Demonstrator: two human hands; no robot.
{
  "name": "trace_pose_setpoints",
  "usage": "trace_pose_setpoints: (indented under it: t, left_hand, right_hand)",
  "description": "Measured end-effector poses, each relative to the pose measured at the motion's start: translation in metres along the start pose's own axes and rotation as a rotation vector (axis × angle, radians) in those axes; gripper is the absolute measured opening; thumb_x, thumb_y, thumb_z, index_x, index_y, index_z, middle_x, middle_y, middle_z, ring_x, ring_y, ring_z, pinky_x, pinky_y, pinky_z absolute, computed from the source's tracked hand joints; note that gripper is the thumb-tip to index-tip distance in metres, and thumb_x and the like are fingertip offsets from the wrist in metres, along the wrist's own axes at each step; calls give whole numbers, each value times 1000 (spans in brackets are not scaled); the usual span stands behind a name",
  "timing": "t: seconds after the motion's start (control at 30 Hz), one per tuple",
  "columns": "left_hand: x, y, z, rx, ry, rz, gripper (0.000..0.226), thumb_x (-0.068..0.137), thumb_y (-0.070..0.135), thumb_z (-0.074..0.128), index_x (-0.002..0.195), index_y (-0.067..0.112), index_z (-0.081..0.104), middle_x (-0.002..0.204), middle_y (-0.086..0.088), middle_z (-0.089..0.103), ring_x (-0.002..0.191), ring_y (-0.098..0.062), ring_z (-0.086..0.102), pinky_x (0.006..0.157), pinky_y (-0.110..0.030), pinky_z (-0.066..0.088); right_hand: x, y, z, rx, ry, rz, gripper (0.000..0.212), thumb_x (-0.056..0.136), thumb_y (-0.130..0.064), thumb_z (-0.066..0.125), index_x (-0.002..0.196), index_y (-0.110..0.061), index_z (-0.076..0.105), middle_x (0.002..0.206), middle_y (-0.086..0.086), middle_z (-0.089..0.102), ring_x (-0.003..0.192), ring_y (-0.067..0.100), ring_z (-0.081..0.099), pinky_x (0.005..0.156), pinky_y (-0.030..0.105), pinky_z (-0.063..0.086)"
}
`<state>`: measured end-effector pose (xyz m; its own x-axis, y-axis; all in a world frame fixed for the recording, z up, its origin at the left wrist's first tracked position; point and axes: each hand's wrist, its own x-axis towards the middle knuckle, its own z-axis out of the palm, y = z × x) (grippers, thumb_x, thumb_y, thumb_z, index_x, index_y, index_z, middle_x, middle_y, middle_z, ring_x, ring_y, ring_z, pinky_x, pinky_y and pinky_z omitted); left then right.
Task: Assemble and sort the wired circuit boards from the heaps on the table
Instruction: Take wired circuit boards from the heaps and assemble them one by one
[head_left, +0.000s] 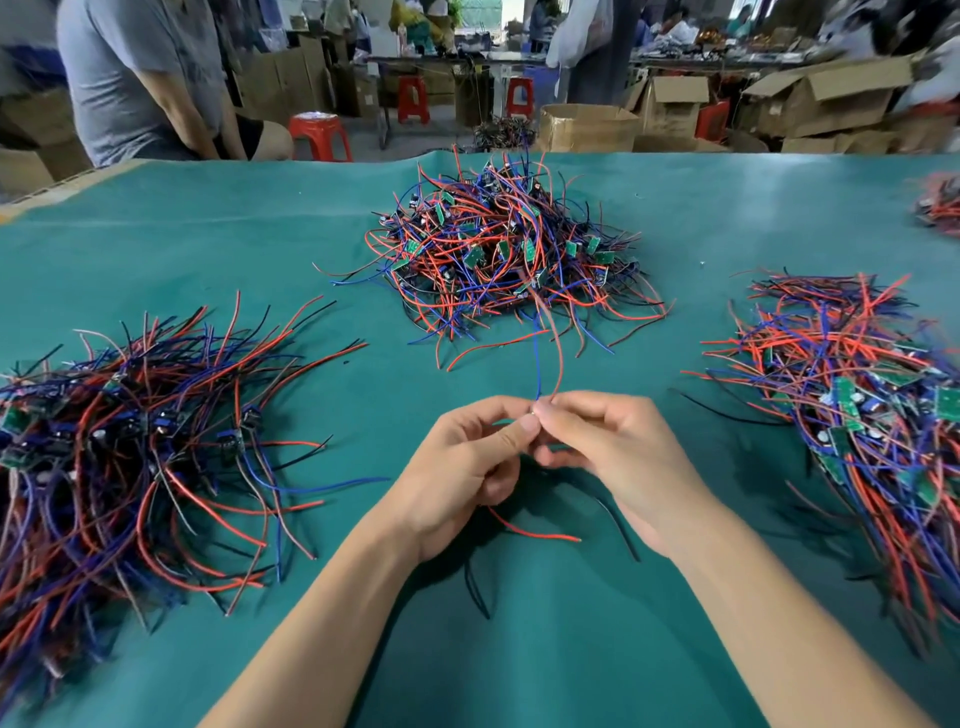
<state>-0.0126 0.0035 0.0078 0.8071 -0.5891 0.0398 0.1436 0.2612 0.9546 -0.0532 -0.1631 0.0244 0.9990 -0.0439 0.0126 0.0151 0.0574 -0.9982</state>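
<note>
Both hands meet above the middle of the green tabletop (218, 249), near its front edge. The left hand (467, 467) and right hand (608, 447) pinch, fingertip to fingertip, the ends of a blue wire (536, 364) and a red wire (559, 353) that rise toward the central heap (498, 254) of wired circuit boards. A loose red wire (535, 532) and a black wire (621, 525) trail beneath the hands. 2 further heaps flank them: 1 at the left edge (130, 441), 1 at the right edge (857, 405). A person in a grey shirt (140, 78) sits beyond the far-left corner.
</note>
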Motion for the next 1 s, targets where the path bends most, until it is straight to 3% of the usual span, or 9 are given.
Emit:
trace_pose_setpoints:
  t: [0.13, 0.23, 0.27, 0.33, 0.5, 0.6, 0.77, 0.87, 1.0]
  left_hand:
    - [-3, 1, 1, 103, -89, 10, 20, 96, 24, 58, 83, 15, 69, 76, -5, 64, 48, -10, 26, 46, -25, 15]
    - [-2, 0, 0, 131, -104, 2, 27, 98, 28, 59, 78, 12, 68, 70, -9, 62, 47, -11, 24, 46, -24, 15]
    - [-2, -1, -1, 131, -97, -10, 29, 97, 31, 60, 78, 9, 68, 68, -19, 55, 46, -11, 22, 44, -23, 16]
    - [-1, -1, -3, 121, -87, -41, 31, 95, 34, 61, 84, 5, 68, 68, -23, 48, 44, -11, 19, 42, -21, 16]
    - [0, -1, -2, 125, -135, -74, 23, 94, 32, 60, 93, 13, 74, 62, -4, 56, 43, -9, 20, 40, -18, 17]
    - [0, -1, -1, 159, -159, -75, 24, 94, 31, 60, 95, 11, 72, 62, -3, 54, 43, -9, 20, 40, -17, 18]
    - [-2, 0, 0, 205, -202, -74, 25, 95, 30, 58, 96, 9, 71, 61, -2, 52, 44, -9, 21, 41, -18, 18]
    - [-2, 0, -1, 211, -218, -75, 25, 95, 29, 58, 96, 8, 71, 61, -2, 52, 44, -9, 22, 41, -18, 18]
    - [-2, 0, 0, 223, -245, -94, 25, 95, 29, 59, 97, 8, 71, 61, -2, 54, 45, -9, 23, 42, -18, 18]
  right_hand:
    - [-1, -4, -2, 117, -21, 20, 29, 77, -24, 76, 100, -5, 79, 83, 14, 73, 63, 25, 62, 64, 30, 56]
    - [-1, -4, -3, 72, 9, -2, 25, 73, -30, 80, 89, -10, 81, 79, 10, 74, 63, 20, 63, 64, 27, 52]
    - [-1, -3, -2, 27, 60, -15, 17, 77, -28, 81, 85, -13, 81, 77, 8, 74, 64, 17, 63, 65, 26, 50]
    - [1, -1, 0, -59, 170, -49, 7, 87, -18, 77, 80, -16, 79, 77, 5, 75, 66, 13, 64, 64, 25, 48]
    - [6, 0, -10, -224, 420, -151, 19, 92, -17, 73, 75, -25, 75, 79, 1, 77, 64, 8, 63, 56, 21, 49]
    - [9, -3, -19, -268, 567, -194, 19, 87, -22, 73, 71, -32, 74, 77, 7, 74, 59, 11, 59, 61, 35, 50]
    - [9, -8, -40, -298, 767, -237, 13, 83, -32, 67, 71, -28, 70, 68, -12, 73, 57, 9, 68, 72, 55, 59]
    - [11, -7, -44, -244, 796, -261, 20, 93, -23, 65, 73, -24, 68, 66, -9, 73, 51, 9, 65, 56, 36, 55]
    - [11, -9, -42, 259, 729, -129, 24, 103, -9, 57, 80, -7, 66, 61, 2, 71, 51, 12, 64, 52, 22, 53]
